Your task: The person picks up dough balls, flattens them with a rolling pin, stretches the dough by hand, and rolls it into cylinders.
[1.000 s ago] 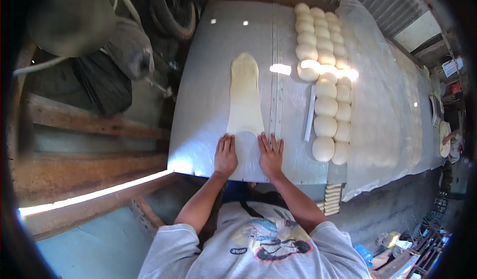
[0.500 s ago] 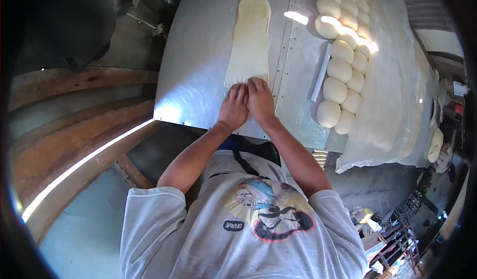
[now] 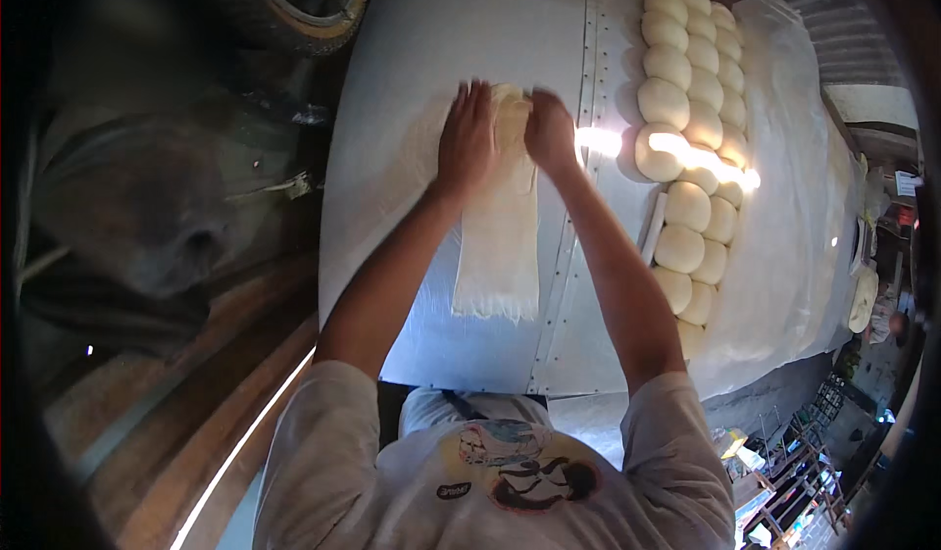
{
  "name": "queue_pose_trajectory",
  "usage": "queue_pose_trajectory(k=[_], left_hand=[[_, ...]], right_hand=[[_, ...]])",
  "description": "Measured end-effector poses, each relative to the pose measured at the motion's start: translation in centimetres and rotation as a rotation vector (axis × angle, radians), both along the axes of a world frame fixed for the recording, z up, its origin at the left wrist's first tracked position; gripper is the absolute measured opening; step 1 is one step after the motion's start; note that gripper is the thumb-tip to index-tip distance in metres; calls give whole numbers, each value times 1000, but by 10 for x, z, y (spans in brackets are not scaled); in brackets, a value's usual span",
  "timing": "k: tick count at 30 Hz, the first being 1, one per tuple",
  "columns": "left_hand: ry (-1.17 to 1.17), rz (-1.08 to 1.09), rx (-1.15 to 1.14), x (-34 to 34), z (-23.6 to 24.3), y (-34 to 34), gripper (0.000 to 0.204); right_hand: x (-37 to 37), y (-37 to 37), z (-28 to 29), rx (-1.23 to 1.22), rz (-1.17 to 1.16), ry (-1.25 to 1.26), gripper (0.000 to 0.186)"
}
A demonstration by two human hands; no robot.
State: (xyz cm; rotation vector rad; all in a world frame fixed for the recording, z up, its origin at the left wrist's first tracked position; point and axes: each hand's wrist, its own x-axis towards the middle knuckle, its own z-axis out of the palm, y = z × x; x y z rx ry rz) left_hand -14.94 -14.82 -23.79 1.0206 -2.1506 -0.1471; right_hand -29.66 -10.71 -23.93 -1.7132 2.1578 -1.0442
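Observation:
A long flat strip of pale dough (image 3: pixel 498 266) lies lengthwise on the metal-topped table (image 3: pixel 412 359), its near end ragged and thin. At its far end, my left hand (image 3: pixel 469 143) is closed at the left edge, the fingertips slightly blurred and the thumb hidden. My right hand (image 3: pixel 551 136) is curled round the right edge of that same end. Between the two hands the dough looks creased and partly doubled over.
Rows of round dough balls (image 3: pixel 678 248) sit along the right side of the table, beside a clear plastic sheet (image 3: pixel 774 207). A riveted metal seam (image 3: pixel 564 256) runs right of the strip. A wheel (image 3: pixel 304 6) and wooden beams (image 3: pixel 196 423) stand left.
Both hands have moved from the strip's near end to its far end, and apart from each other. The far end now looks folded. The view has shifted forward.

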Motion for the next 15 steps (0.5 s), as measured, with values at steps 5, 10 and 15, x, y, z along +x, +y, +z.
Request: queue_pose_trajectory(k=[5, 10, 15], left_hand=[[-63, -329, 170, 13, -38, -55, 17], [-354, -431, 172, 41, -12, -44, 14], [-102, -413, 65, 29, -8, -51, 16]], right_hand=[[-2, -37, -16, 26, 214, 191, 14], [-20, 0, 5, 68, 382, 474, 16], [-14, -16, 15, -24, 299, 439, 17]])
